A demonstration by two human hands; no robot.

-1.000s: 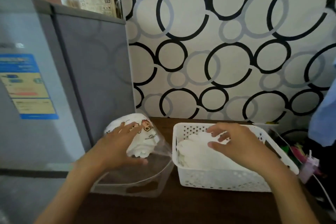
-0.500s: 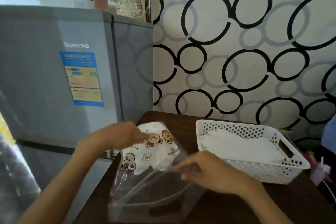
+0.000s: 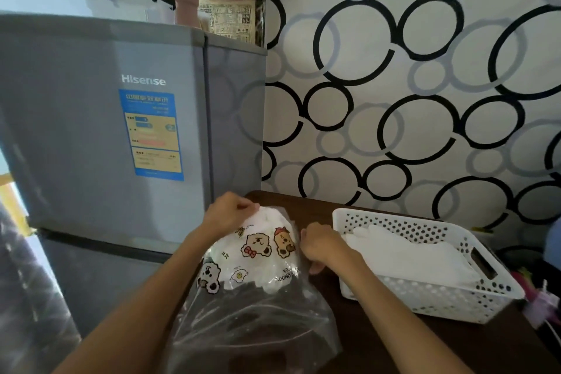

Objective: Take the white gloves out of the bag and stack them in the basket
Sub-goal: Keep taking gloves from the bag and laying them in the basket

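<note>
Fingertips of both hands hidden behind bag [image 3: 258, 288]; glove count inside unclear. Left hand [image 3: 228, 213] pinches the bag's far top; right hand [image 3: 321, 244] curled on its right edge, grip unclear. Clear, cartoon-printed bag holds bunched white gloves [image 3: 267, 247]. More lie flat in the white perforated basket [image 3: 473, 305], right. Dark table [image 3: 409, 343]; grey fridge [image 3: 91, 130] left.

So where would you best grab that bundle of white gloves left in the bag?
Probably by the rounded top of the white gloves, reaching in through the bag's open end. The clear bag wraps them tightly, so pinching through the plastic would likely slip. The left hand already grips the bag's far end and the right hand its side.
</note>
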